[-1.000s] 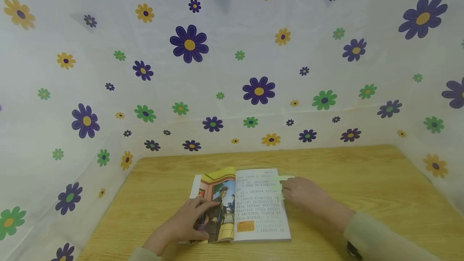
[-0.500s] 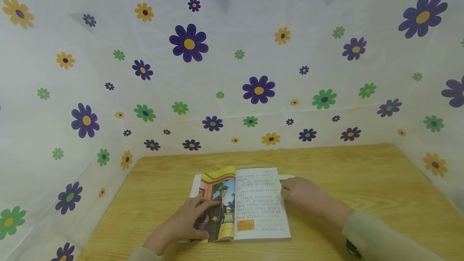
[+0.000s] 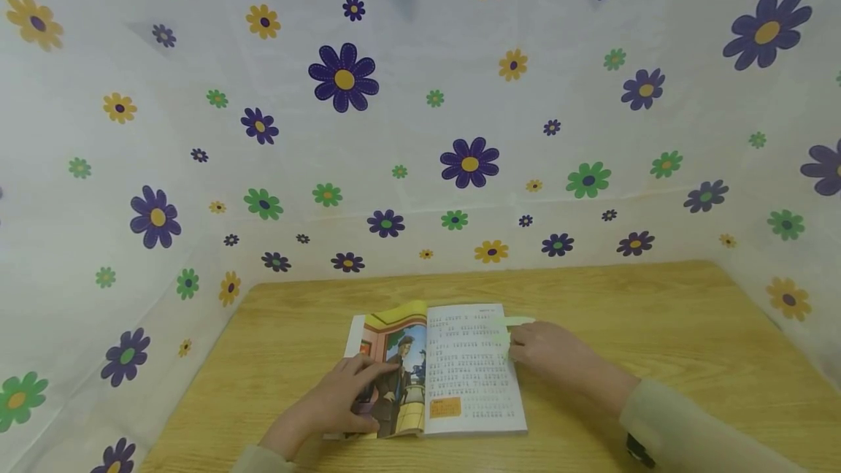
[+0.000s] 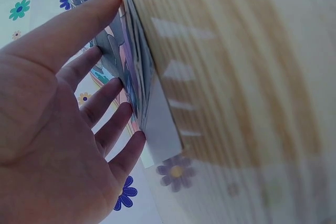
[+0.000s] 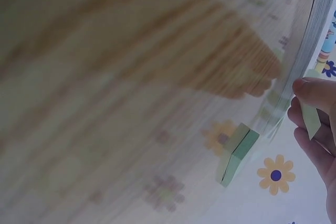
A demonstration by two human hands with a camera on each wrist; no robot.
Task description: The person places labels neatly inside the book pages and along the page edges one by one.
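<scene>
A paperback book [image 3: 469, 374] lies open on the table, a colour picture on its left page and print on its right. My left hand [image 3: 331, 400] rests on the picture page, its fingers [image 4: 113, 90] spread along the outer edge and the thumb near the lower edge. At the right page's outer edge, my right hand [image 3: 552, 356] pinches a pale green paper slip [image 5: 311, 121] between thumb and fingers. Part of this slip overlaps the print in the head view. Another light green strip [image 3: 519, 321] sticks out past the page edge just above that hand.
The wooden table [image 3: 624, 305] has a glossy top that mirrors the hands and book. A white cloth [image 3: 407, 42] with purple, yellow and green flowers stands around its back and sides. An orange box [image 3: 445, 407] is printed low on the right page.
My right hand has shifted very slightly at the page edge, and less of the green slip shows below its fingertips. The left hand and the book stay put.
</scene>
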